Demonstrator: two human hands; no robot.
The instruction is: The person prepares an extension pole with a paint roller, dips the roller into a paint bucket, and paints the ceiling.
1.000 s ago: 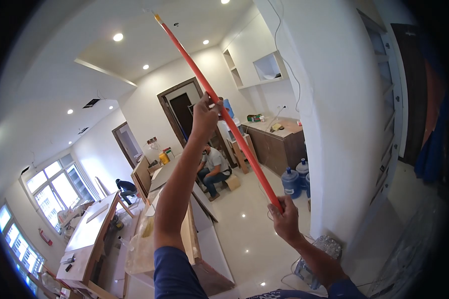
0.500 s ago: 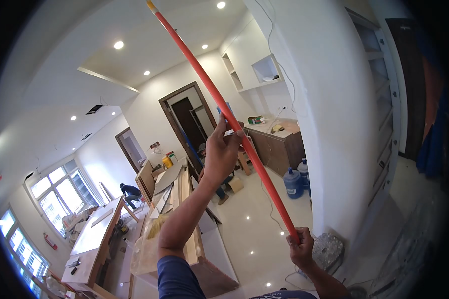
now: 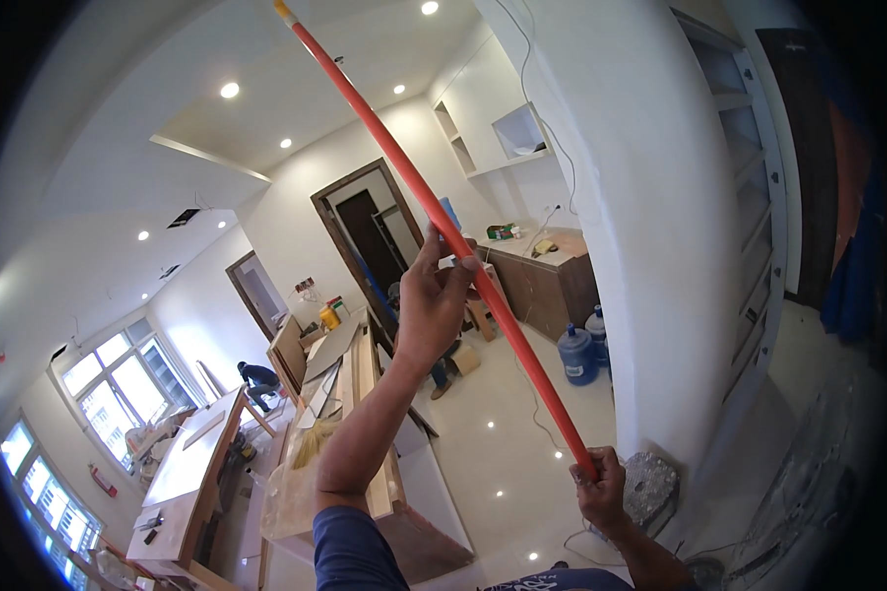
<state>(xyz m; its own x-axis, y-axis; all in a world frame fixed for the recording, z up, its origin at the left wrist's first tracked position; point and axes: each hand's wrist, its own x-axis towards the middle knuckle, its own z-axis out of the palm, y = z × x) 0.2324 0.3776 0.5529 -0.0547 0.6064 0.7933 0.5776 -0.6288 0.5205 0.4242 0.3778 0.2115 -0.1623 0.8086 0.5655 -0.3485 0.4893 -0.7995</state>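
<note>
A long red pole with a yellowish tip slants from the upper left toward the lower right, its far end up near the ceiling. My left hand is closed round the middle of the pole, thumb and fingers on either side of it. At the pole's lower end my right hand is wrapped round it in a fist.
Wooden boards and a workbench stand at the left. Blue water jugs are beside the white wall. A counter lies behind. One person crouches far left; another is mostly hidden behind my left arm.
The pole and both hands have shifted down and to the right in view. My left hand sits lower along the pole than a second ago. The view has turned slightly.
</note>
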